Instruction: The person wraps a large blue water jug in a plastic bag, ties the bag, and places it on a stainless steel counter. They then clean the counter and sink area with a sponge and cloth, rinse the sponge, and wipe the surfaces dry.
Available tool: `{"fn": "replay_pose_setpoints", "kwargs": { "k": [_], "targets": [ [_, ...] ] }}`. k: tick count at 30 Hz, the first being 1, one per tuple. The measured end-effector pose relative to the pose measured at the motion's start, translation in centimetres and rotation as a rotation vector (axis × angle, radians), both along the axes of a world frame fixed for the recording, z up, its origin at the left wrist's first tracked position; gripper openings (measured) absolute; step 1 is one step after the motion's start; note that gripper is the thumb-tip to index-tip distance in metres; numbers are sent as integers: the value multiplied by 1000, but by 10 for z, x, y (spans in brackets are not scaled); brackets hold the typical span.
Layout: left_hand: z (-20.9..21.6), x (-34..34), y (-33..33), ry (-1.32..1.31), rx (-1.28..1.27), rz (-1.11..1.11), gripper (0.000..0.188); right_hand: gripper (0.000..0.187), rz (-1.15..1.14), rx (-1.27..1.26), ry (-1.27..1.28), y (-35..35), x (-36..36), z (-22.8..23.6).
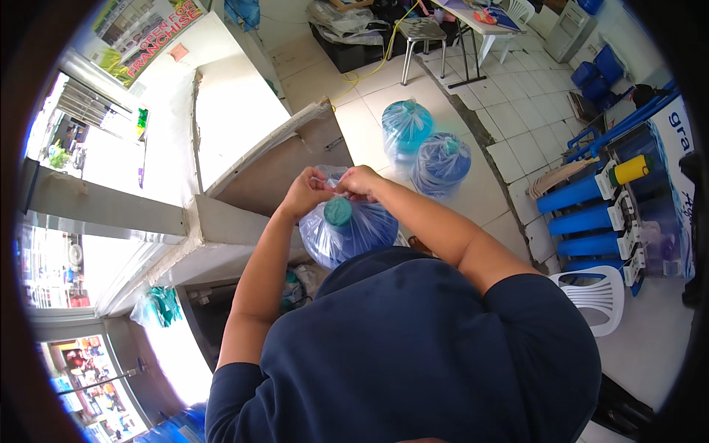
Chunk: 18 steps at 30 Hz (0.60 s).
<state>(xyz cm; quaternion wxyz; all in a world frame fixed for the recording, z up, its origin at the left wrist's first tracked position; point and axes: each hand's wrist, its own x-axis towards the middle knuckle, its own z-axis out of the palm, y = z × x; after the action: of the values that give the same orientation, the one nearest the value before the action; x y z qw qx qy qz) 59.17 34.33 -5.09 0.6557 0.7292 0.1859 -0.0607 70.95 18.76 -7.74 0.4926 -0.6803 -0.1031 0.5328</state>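
In front of my body stands a large blue water jug [347, 244] with a green cap [338, 212], wrapped in a clear plastic bag [314, 229]. Just beyond the cap, both hands pinch the gathered mouth of that bag. My left hand [304, 193] is closed on the plastic from the left, my right hand [359, 181] from the right, fingertips nearly meeting. Some loose plastic sticks up between and behind the fingers. Farther off on the tiles are two more bagged jugs, a turquoise one [408, 125] and a blue one [442, 164].
A worn counter [292, 148] rises close on the left. Blue filter housings [580, 221] and a white plastic chair [594, 295] stand to the right. At the back are a metal stool [422, 31], a table [480, 21] and a yellow cord [390, 44] across the floor.
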Motion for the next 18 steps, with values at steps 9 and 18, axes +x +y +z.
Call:
{"fn": "replay_pose_setpoints", "kwargs": {
  "k": [9,18],
  "targets": [
    [-15,0,-6,-62,67,-18,19,18,357,90,407,-11,27,-9],
    [6,7,-11,178,246,-179,20,23,127,-34,540,0,26,-10]
  ]
}}
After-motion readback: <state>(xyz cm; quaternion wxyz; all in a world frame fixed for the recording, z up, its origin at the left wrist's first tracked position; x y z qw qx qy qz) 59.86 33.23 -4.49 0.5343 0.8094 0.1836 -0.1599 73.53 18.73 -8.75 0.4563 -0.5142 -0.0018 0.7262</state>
